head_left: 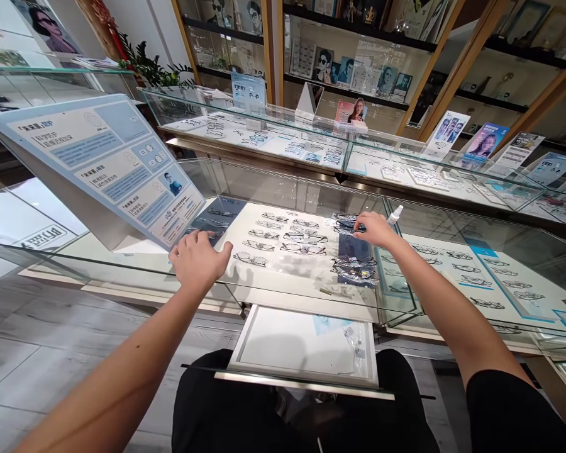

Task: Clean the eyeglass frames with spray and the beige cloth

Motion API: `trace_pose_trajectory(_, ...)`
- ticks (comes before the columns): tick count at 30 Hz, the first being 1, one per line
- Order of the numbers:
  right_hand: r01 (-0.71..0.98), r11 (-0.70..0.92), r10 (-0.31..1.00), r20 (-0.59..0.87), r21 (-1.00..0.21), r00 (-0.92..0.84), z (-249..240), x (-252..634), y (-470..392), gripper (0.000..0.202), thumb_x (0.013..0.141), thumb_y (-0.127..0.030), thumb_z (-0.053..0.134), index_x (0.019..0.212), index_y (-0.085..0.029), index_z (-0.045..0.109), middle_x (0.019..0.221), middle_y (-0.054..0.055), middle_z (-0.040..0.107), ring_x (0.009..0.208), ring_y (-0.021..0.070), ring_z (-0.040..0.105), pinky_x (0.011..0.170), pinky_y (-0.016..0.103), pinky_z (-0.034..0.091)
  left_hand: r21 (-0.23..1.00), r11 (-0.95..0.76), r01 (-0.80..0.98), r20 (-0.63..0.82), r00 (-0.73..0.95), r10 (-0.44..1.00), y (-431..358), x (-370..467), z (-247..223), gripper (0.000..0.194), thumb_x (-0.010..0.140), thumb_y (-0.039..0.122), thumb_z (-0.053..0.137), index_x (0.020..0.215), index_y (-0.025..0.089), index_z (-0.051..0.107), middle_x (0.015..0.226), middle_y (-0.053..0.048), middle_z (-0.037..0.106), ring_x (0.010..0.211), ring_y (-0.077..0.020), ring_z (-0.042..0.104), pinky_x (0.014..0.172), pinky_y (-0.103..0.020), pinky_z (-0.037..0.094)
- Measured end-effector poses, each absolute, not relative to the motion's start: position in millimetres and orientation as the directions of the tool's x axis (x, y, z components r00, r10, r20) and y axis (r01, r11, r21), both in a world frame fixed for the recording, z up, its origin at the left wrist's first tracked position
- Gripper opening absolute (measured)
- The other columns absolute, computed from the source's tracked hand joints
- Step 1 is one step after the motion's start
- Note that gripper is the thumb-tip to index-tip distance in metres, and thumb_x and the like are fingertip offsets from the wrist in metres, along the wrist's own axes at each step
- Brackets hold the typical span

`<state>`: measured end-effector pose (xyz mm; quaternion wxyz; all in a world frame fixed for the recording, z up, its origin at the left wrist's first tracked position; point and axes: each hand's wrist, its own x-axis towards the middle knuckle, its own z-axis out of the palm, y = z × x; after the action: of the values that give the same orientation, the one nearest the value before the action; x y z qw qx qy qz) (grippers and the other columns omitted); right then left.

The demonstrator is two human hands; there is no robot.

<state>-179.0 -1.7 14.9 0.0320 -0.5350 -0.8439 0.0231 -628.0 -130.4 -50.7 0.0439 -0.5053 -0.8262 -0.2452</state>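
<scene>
Clock from view centre. Your left hand [200, 259]: 9 o'clock, released, spread beside one sign [122, 163]. Your right hand [375, 228]: 3 o'clock, curled at eyeglasses [343, 221], grip can't tell; one bottle [395, 214] beside. One open drawer [292, 346]: 6 o'clock.

Thin-framed eyeglasses [305, 238] lie in rows and clusters across the white display board [283, 277].

The sleeve [514, 409] on the right arm was black, short and plain, its hem slightly curved around the upper arm. The trousers [212, 402] were black too, loose over both knees. Left hand [199, 259] and right hand [375, 228] were bare
</scene>
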Motion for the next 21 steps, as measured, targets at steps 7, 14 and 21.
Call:
trace_pose_trajectory(7,0.755,0.627,0.751,-0.109,-0.193,-0.651,28.9,-173.8,-81.1,0.025,0.088,-0.050,0.078,0.092,-0.026,0.074,0.115,0.005,0.075,0.117,0.0311,0.062,0.107,0.046,0.037,0.376,0.355,0.856,0.328,-0.482,0.813,-130.8,-627.4,-50.7,0.056,0.093,0.053,0.050,0.134,0.019,0.066,0.151,-0.022,0.060,0.144,-0.0437,0.049,0.121,-0.062,0.033)
trace_pose_trajectory(14,0.776,0.622,0.770,-0.103,-0.102,-0.630,20.5,-176.7,-103.7,0.012,0.089,-0.035,0.079,0.085,-0.025,0.072,0.111,0.005,0.077,0.113,0.0303,0.063,0.110,0.049,0.034,0.379,0.355,0.855,0.321,-0.481,0.816,-132.3,-625.5,-48.8,0.057,0.092,0.054,0.050,0.134,0.020,0.065,0.149,-0.023,0.060,0.144,-0.0444,0.049,0.121,-0.061,0.033)
trace_pose_trajectory(21,0.782,0.616,0.779,-0.079,-0.089,-0.622,12.3,-178.6,-87.8,0.007,0.092,-0.028,0.072,0.086,-0.024,0.073,0.110,0.006,0.078,0.112,0.0293,0.063,0.102,0.045,0.038,0.382,0.360,0.851,0.319,-0.487,0.813,-131.4,-626.4,-49.6,0.056,0.093,0.053,0.050,0.134,0.019,0.066,0.153,-0.022,0.059,0.144,-0.0438,0.049,0.122,-0.061,0.032)
